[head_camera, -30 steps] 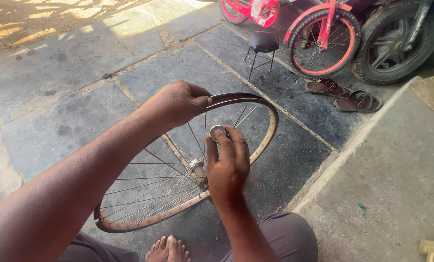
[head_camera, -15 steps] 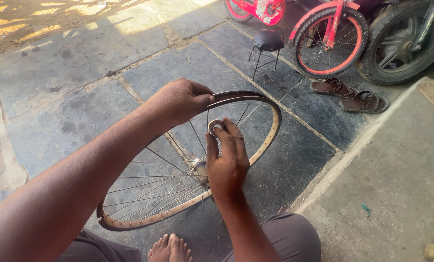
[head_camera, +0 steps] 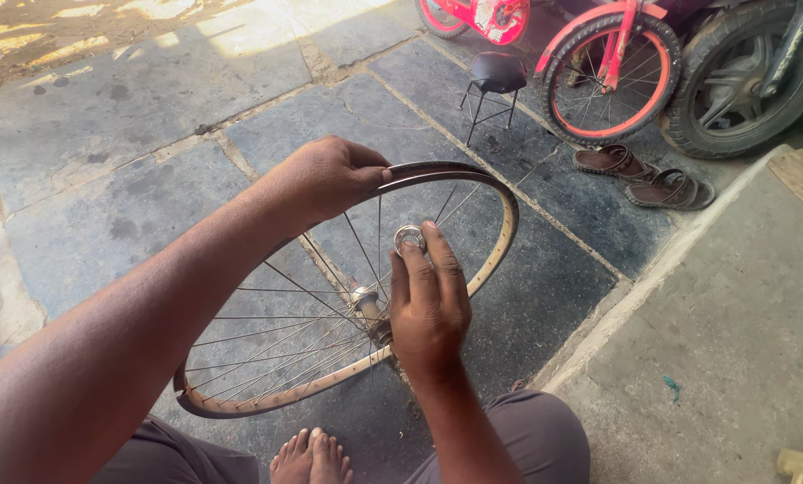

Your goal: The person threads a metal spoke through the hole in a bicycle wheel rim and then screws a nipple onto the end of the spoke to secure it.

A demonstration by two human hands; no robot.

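A bare bicycle wheel rim (head_camera: 500,242) with thin spokes stands tilted over the stone floor in front of me. My left hand (head_camera: 325,179) grips the rim at its top edge. My right hand (head_camera: 428,300) is raised in front of the spokes and pinches a small round metal ring (head_camera: 409,238) between its fingertips. The wheel's hub (head_camera: 364,298) shows just left of my right hand. My bare foot (head_camera: 312,455) rests on the floor below the wheel.
A small black stool (head_camera: 495,76) stands beyond the wheel. A red child's bicycle wheel (head_camera: 609,79) and a motorbike tyre (head_camera: 746,81) are at the back right, with brown sandals (head_camera: 643,175) beside them. A raised concrete step (head_camera: 733,341) runs along the right.
My right hand has lifted a little, holding the metal ring higher against the spokes. My left hand stays on the rim, and the wheel has shifted slightly.
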